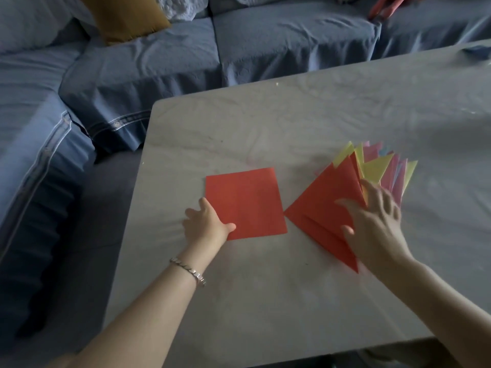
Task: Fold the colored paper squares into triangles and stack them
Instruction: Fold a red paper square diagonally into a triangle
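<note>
The left arm reaches forward from the near edge of the table (292, 301), a bracelet (188, 270) on its wrist; the left hand (207, 224) pinches the red square (247, 203) at its near-left corner, thumb lying on top of the paper and fingers curled at the left edge. The square lies flat near the table's middle, its sides slightly skewed to the table's edges. The right arm comes in from the near right; the right hand (377, 224) is spread, fingers straight, resting on the stack of folded triangles (380, 166) just right of the square (somewhat blurred, so the fingertips are hard to read). The top red triangle (326, 197) sits under the fingers; its square corner points left at the square, not touching it; its long edge runs far to near beneath the hand. Yellow and pink triangles fan out behind, toward the far right corner.
</note>
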### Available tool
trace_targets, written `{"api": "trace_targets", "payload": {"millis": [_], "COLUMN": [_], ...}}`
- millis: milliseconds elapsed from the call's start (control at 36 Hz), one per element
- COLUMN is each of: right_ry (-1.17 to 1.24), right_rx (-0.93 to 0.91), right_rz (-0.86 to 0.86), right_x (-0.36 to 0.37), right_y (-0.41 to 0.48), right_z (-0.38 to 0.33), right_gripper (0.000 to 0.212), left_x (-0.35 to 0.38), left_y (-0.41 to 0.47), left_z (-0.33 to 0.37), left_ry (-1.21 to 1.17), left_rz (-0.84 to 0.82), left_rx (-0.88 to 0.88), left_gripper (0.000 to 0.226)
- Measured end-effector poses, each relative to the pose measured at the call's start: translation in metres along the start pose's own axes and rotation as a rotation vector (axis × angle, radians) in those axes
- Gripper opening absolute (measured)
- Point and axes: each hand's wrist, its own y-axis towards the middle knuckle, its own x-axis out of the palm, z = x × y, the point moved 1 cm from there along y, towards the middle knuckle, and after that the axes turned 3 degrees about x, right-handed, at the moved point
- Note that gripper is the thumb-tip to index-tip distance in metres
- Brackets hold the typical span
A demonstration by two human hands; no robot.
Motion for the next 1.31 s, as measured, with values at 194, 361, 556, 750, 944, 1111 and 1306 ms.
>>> {"api": "trace_targets", "payload": {"millis": [194,361,556,750,944,1111,1306], "right_ry": [0.144,0.263,0.356,0.581,0.701,0.869,0.910], "right_rx": [-0.382,-0.510,-0.464,-0.535,-0.607,-0.390,-0.018], "right_rz": [-0.067,-0.028,0.056,-0.017,-0.102,-0.152,-0.202], "right_x": [0.030,0.037,0.049,0.052,0.040,0.023,0.002], "right_y": [-0.028,-0.037,-0.040,-0.049,-0.061,-0.055,-0.027], "right_z": [-0.039,-0.062,-0.098,-0.079,-0.057,-0.048,-0.056], "right_gripper": [0.047,0.069,0.054,0.042,0.031,0.018,0.010], "left_x": [-0.006,-0.005,-0.011,-0.019,-0.013,-0.022,-0.043], "left_y": [0.003,-0.010,-0.062,-0.046,-0.035,-0.046,-0.063], "left_z": [0.003,-0.009,-0.010,-0.030,-0.031,-0.036,-0.047], "left_ry": [-0.158,-0.659,-0.853,-0.792,-1.096,-1.088,-1.051], "left_rz": [-0.036,-0.036,-0.275,-0.268,-0.316,-0.262,-0.339], "left_rx": [-0.027,0.041,0.094,-0.015,-0.113,0.120,0.270], "left_gripper": [0.073,0.017,0.013,0.021,0.015,0.027,0.029]}}
